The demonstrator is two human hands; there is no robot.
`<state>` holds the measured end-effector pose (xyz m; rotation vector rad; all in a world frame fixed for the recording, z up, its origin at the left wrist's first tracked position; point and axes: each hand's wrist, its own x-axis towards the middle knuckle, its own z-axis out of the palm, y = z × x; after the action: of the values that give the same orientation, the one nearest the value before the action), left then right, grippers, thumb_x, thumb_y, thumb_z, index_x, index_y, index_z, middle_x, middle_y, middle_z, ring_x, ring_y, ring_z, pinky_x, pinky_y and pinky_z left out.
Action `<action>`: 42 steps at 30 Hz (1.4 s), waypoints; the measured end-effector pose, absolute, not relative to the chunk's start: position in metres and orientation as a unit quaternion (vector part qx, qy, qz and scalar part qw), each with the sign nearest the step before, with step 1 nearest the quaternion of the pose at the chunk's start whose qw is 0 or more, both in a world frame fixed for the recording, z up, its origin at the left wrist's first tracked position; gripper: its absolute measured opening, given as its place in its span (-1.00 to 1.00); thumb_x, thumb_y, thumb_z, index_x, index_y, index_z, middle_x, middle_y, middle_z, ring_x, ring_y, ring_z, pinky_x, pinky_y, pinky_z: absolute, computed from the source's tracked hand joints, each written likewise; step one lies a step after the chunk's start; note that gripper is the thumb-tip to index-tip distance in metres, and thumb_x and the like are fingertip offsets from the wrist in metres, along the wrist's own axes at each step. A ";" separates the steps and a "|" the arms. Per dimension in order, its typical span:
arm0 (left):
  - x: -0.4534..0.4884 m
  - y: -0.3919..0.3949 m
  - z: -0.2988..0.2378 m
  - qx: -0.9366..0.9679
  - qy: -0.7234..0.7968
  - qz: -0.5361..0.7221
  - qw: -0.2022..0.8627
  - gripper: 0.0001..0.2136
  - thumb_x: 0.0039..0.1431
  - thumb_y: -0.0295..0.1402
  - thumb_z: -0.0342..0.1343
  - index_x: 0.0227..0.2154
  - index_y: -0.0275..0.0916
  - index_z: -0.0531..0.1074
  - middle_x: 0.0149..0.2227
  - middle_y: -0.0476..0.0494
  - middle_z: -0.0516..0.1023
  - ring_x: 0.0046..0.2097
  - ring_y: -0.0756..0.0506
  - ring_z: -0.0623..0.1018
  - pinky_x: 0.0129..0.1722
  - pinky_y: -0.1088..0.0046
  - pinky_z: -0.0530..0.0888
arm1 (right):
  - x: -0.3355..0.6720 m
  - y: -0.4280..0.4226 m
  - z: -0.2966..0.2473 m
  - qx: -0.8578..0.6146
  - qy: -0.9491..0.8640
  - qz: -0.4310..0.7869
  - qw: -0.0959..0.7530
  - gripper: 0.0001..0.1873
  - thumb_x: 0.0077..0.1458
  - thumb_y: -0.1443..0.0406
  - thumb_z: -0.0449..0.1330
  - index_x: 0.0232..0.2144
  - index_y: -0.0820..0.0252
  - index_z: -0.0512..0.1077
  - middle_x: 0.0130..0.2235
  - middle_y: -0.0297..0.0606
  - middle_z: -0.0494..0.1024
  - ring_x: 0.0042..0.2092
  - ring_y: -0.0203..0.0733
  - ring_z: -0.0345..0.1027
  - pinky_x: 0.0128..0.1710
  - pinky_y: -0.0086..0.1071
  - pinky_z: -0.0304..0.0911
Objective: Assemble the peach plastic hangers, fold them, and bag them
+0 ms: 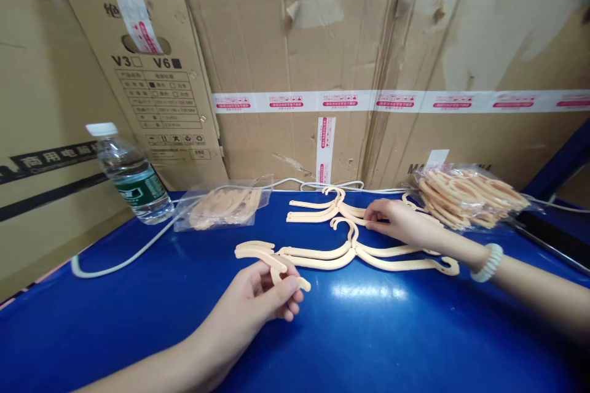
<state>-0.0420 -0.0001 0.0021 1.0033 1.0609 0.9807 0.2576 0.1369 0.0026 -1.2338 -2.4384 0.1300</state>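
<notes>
My left hand (265, 298) is closed on a small peach-coloured folding clothes hanger (260, 256), its arms pointing up and left and its curved hook by my thumb. In front of it, unfolded hangers (322, 263) of the same colour lie on the blue table, their hooks toward the back. Behind these lie more hangers (313, 216), with several arms spread out. My right hand (394, 221) reaches over from the right, its fingers pinched around an arm of a back hanger. The wrist and hand partly hide the hangers' right ends.
At the back right, a clear bag (470, 196) bulges with hanger parts; a flatter bag (225, 206) lies back left. A water bottle (133, 178) stands at left beside a white cable (129, 270). Cardboard boxes (286, 43) wall off the table's back. A dark flat object (553, 239) lies far right.
</notes>
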 end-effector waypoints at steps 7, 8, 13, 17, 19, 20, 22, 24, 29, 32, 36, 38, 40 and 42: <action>-0.049 0.001 0.003 0.429 0.449 0.463 0.633 -0.71 -0.02 -0.21 0.41 -0.37 -0.29 0.49 -0.44 0.00 0.44 -0.42 0.03 0.41 -0.41 0.55 0.36 | 0.271 0.116 0.036 -0.422 -0.856 0.050 0.293 -0.84 0.20 0.19 0.12 -0.35 0.15 0.34 -0.38 -0.23 0.54 -0.36 -0.15 0.44 -0.36 -0.32 0.36; -0.051 0.002 0.003 0.432 0.453 0.466 0.625 -0.72 0.00 -0.21 0.41 -0.38 -0.28 0.49 -0.44 0.01 0.43 -0.42 0.04 0.40 -0.41 0.56 0.36 | 0.275 0.108 0.037 -0.417 -0.851 0.060 0.314 -0.83 0.21 0.17 0.13 -0.30 0.15 0.34 -0.36 -0.23 0.54 -0.35 -0.16 0.44 -0.36 -0.33 0.38; -0.054 0.008 0.006 0.418 0.450 0.489 0.619 -0.73 -0.02 -0.23 0.43 -0.43 -0.28 0.50 -0.34 -0.02 0.45 -0.38 0.06 0.40 -0.33 0.55 0.39 | 0.284 0.059 0.031 -0.396 -0.862 0.080 0.307 -0.80 0.25 0.18 0.17 -0.13 0.11 0.46 -0.28 -0.23 0.58 -0.33 -0.23 0.48 -0.37 -0.48 0.40; -0.053 0.010 0.003 0.394 0.425 0.504 0.641 -0.72 -0.04 -0.23 0.45 -0.45 -0.30 0.49 -0.34 -0.03 0.44 -0.38 0.04 0.41 -0.31 0.52 0.40 | 0.282 0.035 0.026 -0.379 -0.864 0.070 0.324 -0.78 0.27 0.13 0.15 -0.30 0.07 0.51 -0.35 -0.25 0.61 -0.37 -0.20 0.52 -0.43 -0.50 0.42; -0.052 0.010 0.000 0.394 0.405 0.495 0.660 -0.73 0.00 -0.23 0.43 -0.42 -0.28 0.49 -0.39 -0.02 0.44 -0.36 0.03 0.41 -0.29 0.51 0.40 | 0.282 0.031 0.024 -0.370 -0.860 0.049 0.347 -0.81 0.26 0.12 0.16 -0.29 0.03 0.52 -0.32 -0.25 0.62 -0.35 -0.17 0.54 -0.43 -0.50 0.44; -0.052 0.009 0.000 0.397 0.395 0.489 0.668 -0.74 0.02 -0.23 0.41 -0.42 -0.27 0.48 -0.40 -0.01 0.43 -0.36 0.03 0.41 -0.28 0.52 0.40 | 0.283 0.031 0.023 -0.363 -0.861 0.040 0.353 -0.84 0.25 0.13 0.17 -0.27 0.00 0.51 -0.31 -0.26 0.62 -0.34 -0.16 0.54 -0.43 -0.50 0.44; -0.052 0.008 0.001 0.404 0.383 0.474 0.682 -0.76 0.08 -0.23 0.38 -0.41 -0.25 0.46 -0.39 -0.01 0.42 -0.31 0.01 0.41 -0.26 0.52 0.40 | 0.285 0.031 0.020 -0.355 -0.865 0.032 0.354 -0.88 0.23 0.17 0.18 -0.23 -0.04 0.51 -0.30 -0.28 0.63 -0.33 -0.15 0.55 -0.40 -0.49 0.46; -0.052 0.007 0.004 0.405 0.381 0.455 0.695 -0.79 0.13 -0.23 0.33 -0.40 -0.24 0.46 -0.30 -0.03 0.44 -0.24 -0.01 0.44 -0.20 0.49 0.43 | 0.287 0.031 0.016 -0.351 -0.869 0.028 0.349 -0.90 0.22 0.21 0.19 -0.21 -0.07 0.50 -0.28 -0.30 0.63 -0.30 -0.14 0.55 -0.35 -0.47 0.47; -0.051 0.004 0.011 0.409 0.355 0.417 0.730 -0.87 0.21 -0.27 0.27 -0.32 -0.21 0.49 -0.15 -0.08 0.49 -0.15 -0.08 0.53 -0.09 0.36 0.45 | 0.290 0.030 0.007 -0.356 -0.866 0.014 0.350 -0.83 0.20 0.28 0.21 -0.15 -0.09 0.48 -0.24 -0.31 0.64 -0.24 -0.09 0.56 -0.28 -0.39 0.47; -0.050 0.004 0.012 0.398 0.351 0.414 0.740 -0.88 0.22 -0.30 0.26 -0.34 -0.23 0.51 -0.22 -0.08 0.51 -0.21 -0.05 0.55 -0.13 0.42 0.47 | 0.290 0.028 0.006 -0.353 -0.865 0.001 0.358 -0.83 0.20 0.30 0.18 -0.16 -0.09 0.47 -0.25 -0.30 0.62 -0.23 -0.08 0.54 -0.32 -0.37 0.45; -0.050 0.004 0.013 0.377 0.366 0.425 0.737 -0.88 0.18 -0.35 0.30 -0.38 -0.26 0.50 -0.26 -0.08 0.55 -0.24 -0.03 0.58 -0.14 0.48 0.50 | 0.287 0.026 0.008 -0.335 -0.867 0.021 0.368 -0.84 0.22 0.33 0.15 -0.19 -0.07 0.43 -0.22 -0.29 0.58 -0.19 -0.10 0.52 -0.26 -0.36 0.44; -0.051 0.005 0.013 0.371 0.378 0.437 0.727 -0.88 0.17 -0.37 0.31 -0.39 -0.28 0.51 -0.26 -0.08 0.57 -0.25 -0.03 0.59 -0.15 0.50 0.51 | 0.286 0.025 0.009 -0.328 -0.871 0.026 0.365 -0.80 0.21 0.36 0.14 -0.16 -0.07 0.42 -0.21 -0.28 0.57 -0.18 -0.10 0.51 -0.23 -0.35 0.45; -0.052 0.005 0.012 0.367 0.395 0.444 0.715 -0.89 0.15 -0.38 0.32 -0.39 -0.30 0.53 -0.29 -0.09 0.58 -0.26 -0.02 0.60 -0.17 0.53 0.53 | 0.285 0.025 0.009 -0.319 -0.881 0.022 0.349 -0.75 0.19 0.39 0.13 -0.13 -0.05 0.43 -0.20 -0.25 0.58 -0.16 -0.08 0.52 -0.23 -0.35 0.47; -0.053 0.006 0.011 0.362 0.408 0.450 0.707 -0.88 0.11 -0.40 0.36 -0.42 -0.32 0.54 -0.31 -0.10 0.59 -0.29 -0.02 0.61 -0.20 0.55 0.54 | 0.283 0.024 0.009 -0.313 -0.885 0.014 0.345 -0.72 0.17 0.40 0.12 -0.12 -0.05 0.45 -0.21 -0.24 0.58 -0.17 -0.07 0.53 -0.25 -0.35 0.49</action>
<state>-0.0527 0.0060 0.0108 0.8047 0.9061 1.0006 0.2828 0.0235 0.0094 -0.8118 -2.2974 0.0365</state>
